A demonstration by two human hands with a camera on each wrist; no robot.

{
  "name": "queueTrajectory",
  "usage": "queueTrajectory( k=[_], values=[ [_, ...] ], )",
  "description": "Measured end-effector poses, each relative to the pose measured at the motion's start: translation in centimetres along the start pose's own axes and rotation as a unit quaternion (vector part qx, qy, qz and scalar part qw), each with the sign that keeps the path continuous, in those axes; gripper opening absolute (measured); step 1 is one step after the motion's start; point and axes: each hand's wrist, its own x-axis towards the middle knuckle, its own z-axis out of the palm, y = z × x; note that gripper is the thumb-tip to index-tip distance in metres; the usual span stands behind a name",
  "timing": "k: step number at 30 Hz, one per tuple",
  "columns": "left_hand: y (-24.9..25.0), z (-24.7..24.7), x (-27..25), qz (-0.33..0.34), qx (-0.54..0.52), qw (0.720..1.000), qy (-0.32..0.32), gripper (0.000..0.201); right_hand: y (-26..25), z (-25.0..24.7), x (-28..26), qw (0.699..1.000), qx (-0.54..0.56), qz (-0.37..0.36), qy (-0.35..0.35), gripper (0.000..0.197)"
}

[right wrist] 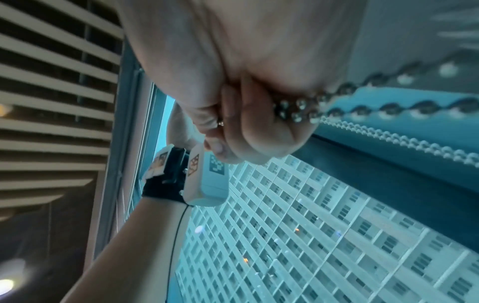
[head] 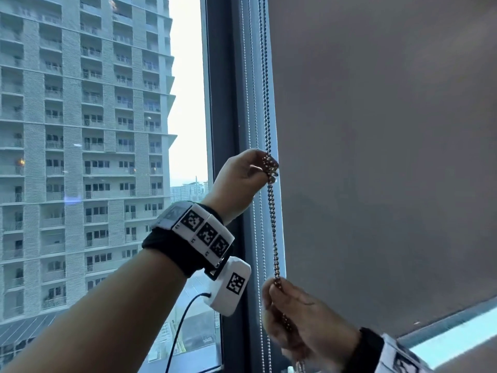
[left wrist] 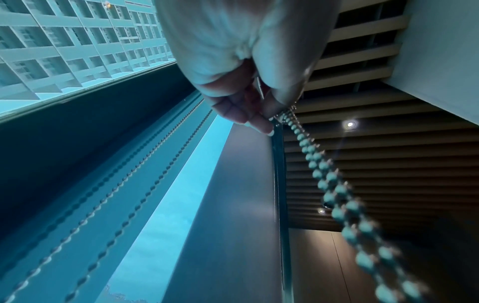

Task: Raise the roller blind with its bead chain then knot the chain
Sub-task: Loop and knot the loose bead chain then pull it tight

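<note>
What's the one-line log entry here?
left hand: pinches bead chain at knot | right hand: grips chain below | roller blind: partly raised

Window frame with hanging chains

The dark window frame (head: 224, 103) stands upright; two bead chains (head: 265, 76) hang just beside it.

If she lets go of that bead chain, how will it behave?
Probably floppy: the bead chain runs straight only between the left hand and right hand. The bunched loop at the left fingers may slip loose, since the round metal beads look smooth.
</note>
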Motion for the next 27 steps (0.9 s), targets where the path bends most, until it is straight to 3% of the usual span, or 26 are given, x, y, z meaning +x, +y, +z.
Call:
queueTrajectory(
  k=[5, 7, 9, 11, 14, 16, 18, 21, 22, 24, 27],
  values=[
    [-0.3, 0.0, -0.7, -0.013, -0.002, 1.0, -0.003, 0.035, 0.8, -0.9, 0.6, 0.996, -0.079, -0.027, 0.029, 0.024],
    [-0.4, -0.2, -1.1, 0.053, 0.092, 0.994, 0.014, 0.052, 0.9, -1.0, 0.9, 0.991, -0.12, -0.032, 0.039, 0.025],
    [-0.4, -0.7, -1.3, 0.155, 0.255, 0.954, 0.028, 0.063, 1.0, -1.1, 1.0, 0.988, -0.145, -0.03, 0.04, 0.025],
    [0.0, -1.2, -1.3, 0.246, 0.385, 0.889, 0.025, 0.049, 1.0, -1.2, 1.1, 0.987, -0.149, -0.036, 0.038, 0.025],
    [0.5, -1.4, -1.2, 0.365, 0.456, 0.81, -0.041, 0.009, 1.0, -1.5, 1.2, 0.986, -0.155, -0.04, 0.046, 0.024],
    [1.1, -1.4, -1.2, 0.383, 0.459, 0.795, -0.101, 0.009, 0.8, -2.1, 1.1, 0.984, -0.16, -0.052, 0.054, 0.022],
    [1.9, -1.1, -1.1, 0.336, 0.42, 0.833, -0.127, 0.009, 0.2, -2.9, 1.0, 0.982, -0.158, -0.072, 0.073, 0.021],
    [2.7, -1.1, -0.4, 0.156, 0.259, 0.95, -0.084, 0.012, -1.7, -3.6, 1.2, 0.972, -0.127, -0.15, 0.133, 0.005],
    [3.1, -1.1, -0.1, 0.09, 0.175, 0.978, -0.072, 0.014, -2.5, -3.7, 1.4, 0.965, -0.108, -0.182, 0.155, 0.013],
    [3.7, -1.1, 0.6, -0.006, 0.006, 0.999, -0.033, 0.019, -4.5, -3.5, 1.6, 0.951, -0.07, -0.242, 0.179, 0.028],
    [4.3, -1.2, 1.5, -0.094, -0.162, 0.982, 0.025, 0.023, -7.6, -3.2, 2.2, 0.928, -0.104, -0.307, 0.183, 0.034]
  ],
)
